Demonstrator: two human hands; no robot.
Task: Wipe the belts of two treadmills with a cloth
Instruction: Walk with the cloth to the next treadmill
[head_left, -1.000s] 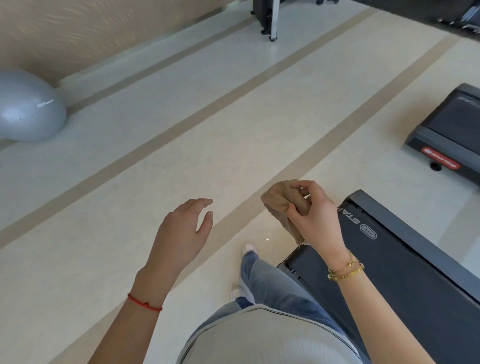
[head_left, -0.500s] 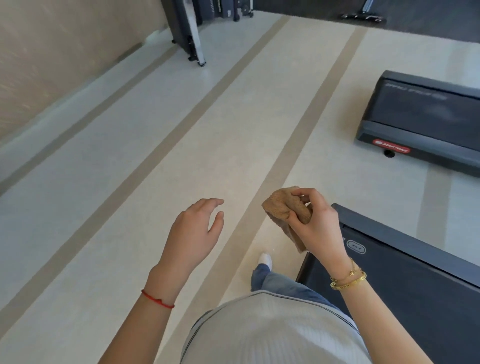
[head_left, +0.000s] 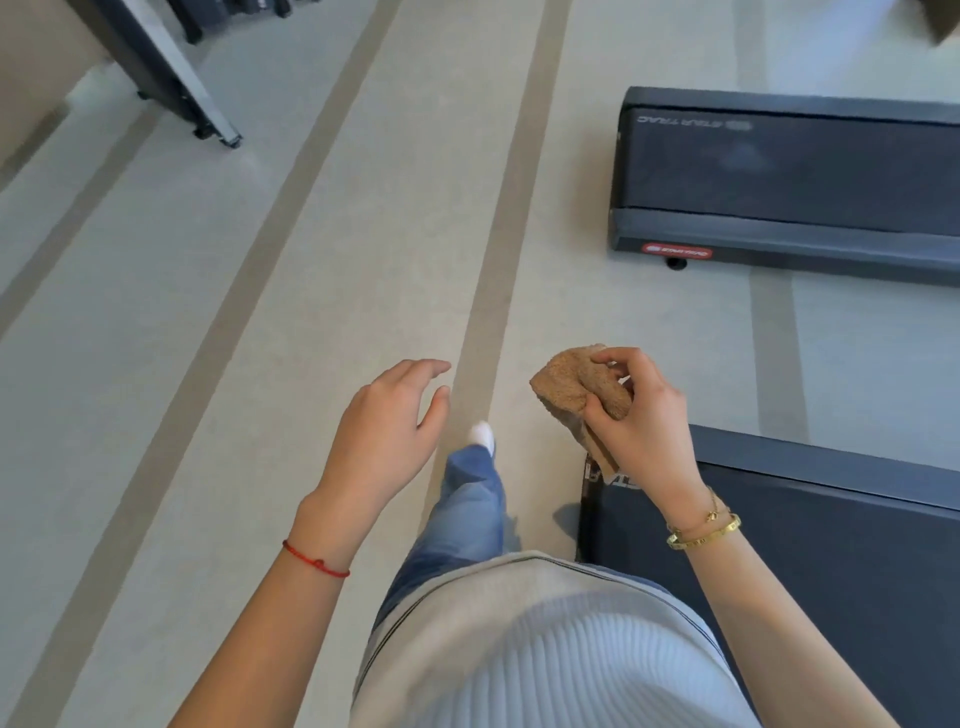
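Observation:
My right hand (head_left: 641, 421) is shut on a bunched brown cloth (head_left: 574, 387), held in the air just above the end corner of the near treadmill (head_left: 831, 545), whose dark belt fills the lower right. A second treadmill (head_left: 779, 176) with a dark belt and a red label lies on the floor at the upper right, well ahead of both hands. My left hand (head_left: 387, 436) hovers over the floor, fingers apart, holding nothing.
The pale floor carries beige stripes (head_left: 498, 244) running away from me. A dark machine base with a silver rail (head_left: 171, 78) stands at the upper left by the wall. My leg in jeans and a white shoe (head_left: 483, 434) steps between the hands.
The view has swung right and moved on: the far treadmill now looms larger and closer, the grey ball has left the view. Both hands keep their pose, cloth still gripped.

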